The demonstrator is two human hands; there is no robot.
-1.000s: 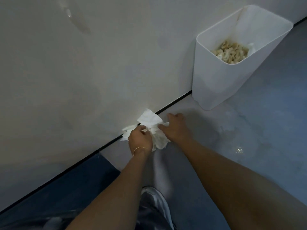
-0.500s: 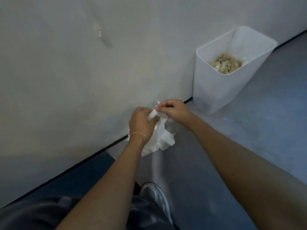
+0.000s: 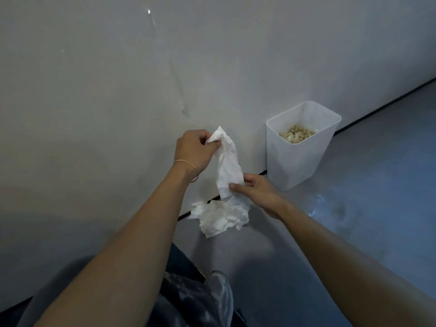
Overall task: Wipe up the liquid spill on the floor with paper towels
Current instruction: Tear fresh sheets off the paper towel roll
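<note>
A crumpled white paper towel (image 3: 227, 161) is stretched upright in the air in front of the wall. My left hand (image 3: 194, 149) pinches its top corner. My right hand (image 3: 256, 193) grips it lower down. The towel's bunched lower part (image 3: 221, 218) hangs below my right hand, close to the grey floor by the wall's base. A faint wet sheen (image 3: 318, 204) shows on the floor to the right, in front of the bin.
A white plastic bin (image 3: 295, 166) holding pale scraps stands against the wall on the right. A drip streak (image 3: 181, 107) runs down the wall above my hands. My shoe (image 3: 220, 293) and knee are at the bottom centre.
The towel has been lifted off the floor and pulled out lengthwise. My left hand rose with the top end while my right hand slid down to the lower part.
</note>
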